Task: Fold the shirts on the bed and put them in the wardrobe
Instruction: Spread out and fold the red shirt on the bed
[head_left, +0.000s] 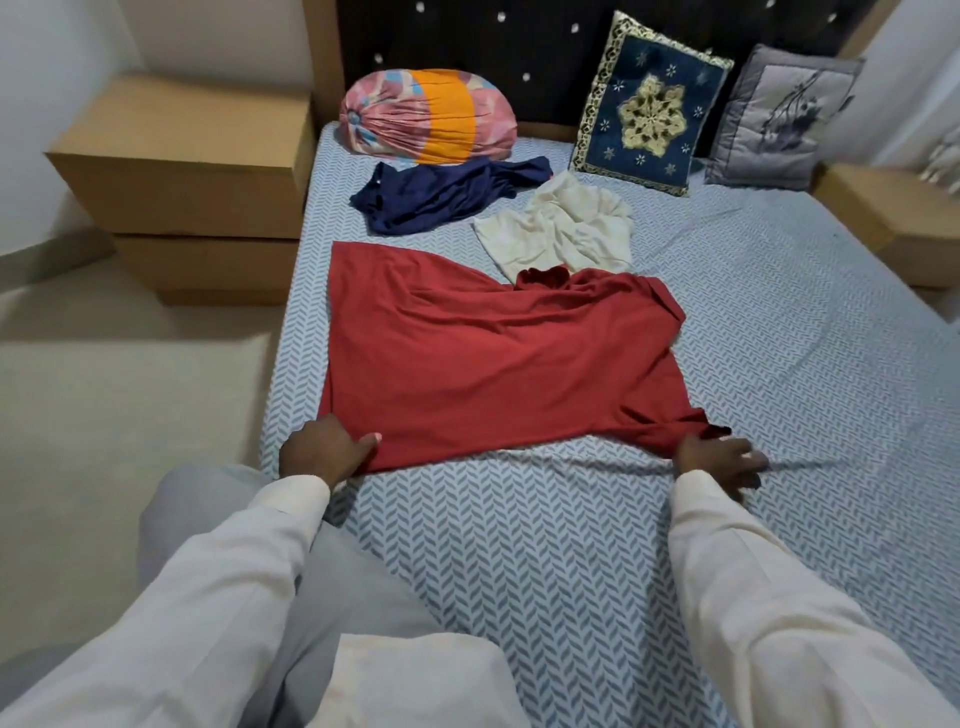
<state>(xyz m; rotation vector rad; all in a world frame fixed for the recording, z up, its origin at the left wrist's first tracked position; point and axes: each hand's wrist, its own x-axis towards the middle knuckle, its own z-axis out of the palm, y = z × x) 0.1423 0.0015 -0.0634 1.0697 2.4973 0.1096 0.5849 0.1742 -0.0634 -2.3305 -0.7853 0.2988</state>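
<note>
Red cotton shirt (493, 358) lies spread on the herringbone-patterned blue bed (519, 545), my left hand (324, 449) gripping its hem corner in curled fingers, my right hand (719, 460) at the sleeve, grip unclear, seemingly pulling it flat for folding.

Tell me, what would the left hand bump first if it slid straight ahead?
The red shirt: the left hand grips its near corner. Beyond that, probably the cream shirt, though depth's unclear.

shirts (493, 358) (447, 195) (561, 231): 3 | cushions (647, 106) (779, 117): 2 | bolster (426, 117): 1 | cardboard boxes (176, 156) (208, 270) (893, 218): at least 3 | bed (519, 571): 1
</note>
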